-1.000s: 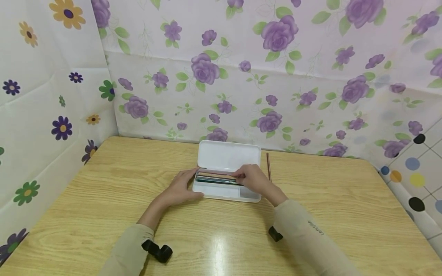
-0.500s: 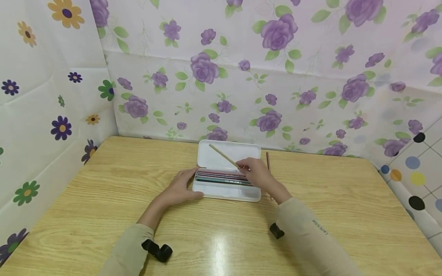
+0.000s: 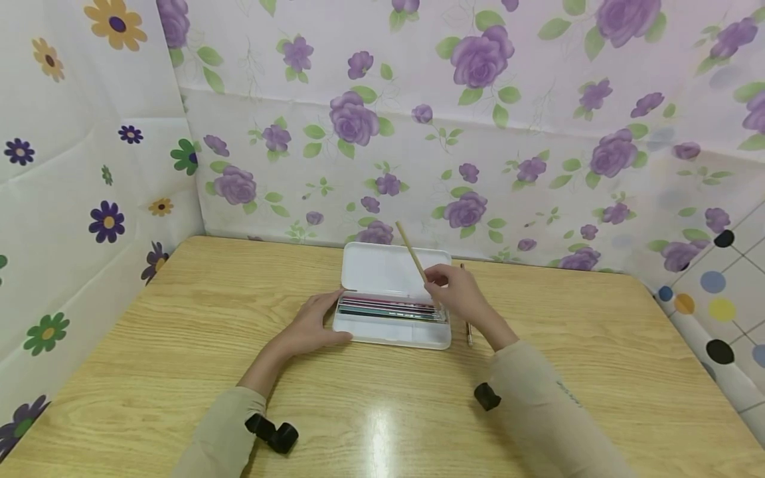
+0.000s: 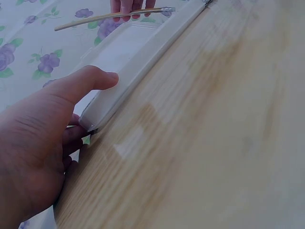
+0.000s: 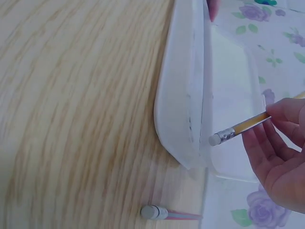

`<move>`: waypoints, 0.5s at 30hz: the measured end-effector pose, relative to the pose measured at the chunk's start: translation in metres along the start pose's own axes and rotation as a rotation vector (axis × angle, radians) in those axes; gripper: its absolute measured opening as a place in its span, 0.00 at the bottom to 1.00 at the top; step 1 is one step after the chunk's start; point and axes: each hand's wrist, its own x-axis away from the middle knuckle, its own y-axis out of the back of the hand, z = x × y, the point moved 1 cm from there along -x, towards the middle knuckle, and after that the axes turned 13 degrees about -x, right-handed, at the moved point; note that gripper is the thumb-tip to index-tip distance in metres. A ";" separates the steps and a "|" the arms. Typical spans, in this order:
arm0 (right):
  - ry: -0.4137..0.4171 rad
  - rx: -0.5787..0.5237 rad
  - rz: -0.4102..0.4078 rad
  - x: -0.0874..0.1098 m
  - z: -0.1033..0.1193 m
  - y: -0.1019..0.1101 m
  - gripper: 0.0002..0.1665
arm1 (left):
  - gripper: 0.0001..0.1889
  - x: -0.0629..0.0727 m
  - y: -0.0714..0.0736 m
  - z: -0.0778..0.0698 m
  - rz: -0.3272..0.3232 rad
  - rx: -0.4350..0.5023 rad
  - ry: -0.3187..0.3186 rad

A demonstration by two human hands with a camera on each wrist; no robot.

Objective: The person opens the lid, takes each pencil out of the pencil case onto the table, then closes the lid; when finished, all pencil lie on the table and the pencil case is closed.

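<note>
A white pencil case (image 3: 373,330) lies on the table with its lid (image 3: 382,267) raised at the back and several coloured pencils (image 3: 388,308) in its rear compartment. At its left end, my left hand (image 3: 309,329) holds the case, thumb (image 4: 102,78) on the front side and fingers round the far corner. My right hand (image 3: 459,293) pinches a yellow pencil (image 3: 411,251) between thumb and fingers, above the case's right end. The pencil tilts, its far end up over the lid; a white eraser (image 5: 216,140) tips the lower end in the right wrist view.
Another pencil (image 3: 469,334) with an eraser end lies on the wooden table (image 3: 299,411) just right of the case, partly hidden by my right hand. A flowered cloth (image 3: 269,199) hangs along the table's back edge.
My right hand has lifted the yellow pencil out of the case, turned it steeper and moved it to the right. The left hand has stayed put.
</note>
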 end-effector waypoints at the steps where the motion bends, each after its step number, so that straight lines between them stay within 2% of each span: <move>1: 0.002 0.004 -0.008 0.001 -0.001 0.001 0.15 | 0.46 0.000 0.000 0.000 0.000 -0.002 -0.001; 9: -0.040 -0.004 -0.046 0.007 -0.003 0.014 0.16 | 0.47 0.000 -0.001 0.001 -0.003 -0.013 0.002; 15: -0.107 -0.103 -0.059 0.011 -0.012 0.026 0.19 | 0.46 0.000 0.000 0.001 -0.005 -0.011 0.000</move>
